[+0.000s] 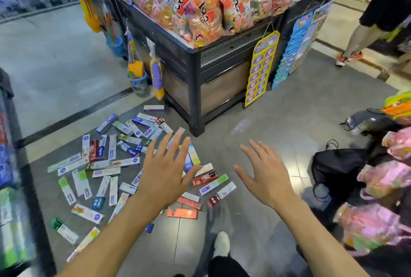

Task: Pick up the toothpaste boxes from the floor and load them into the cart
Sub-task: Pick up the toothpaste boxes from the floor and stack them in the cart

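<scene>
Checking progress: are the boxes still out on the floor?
Out: toothpaste boxes lie scattered on the floor; both hands empty.

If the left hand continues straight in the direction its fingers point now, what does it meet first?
Probably the scattered cardboard toothpaste boxes on the grey tiled floor; the open left hand hovers over them, but depth is unclear.

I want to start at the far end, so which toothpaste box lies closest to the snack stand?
The white box with a purple edge, lying alone by the stand's base, beyond the rest of the pile.
</scene>
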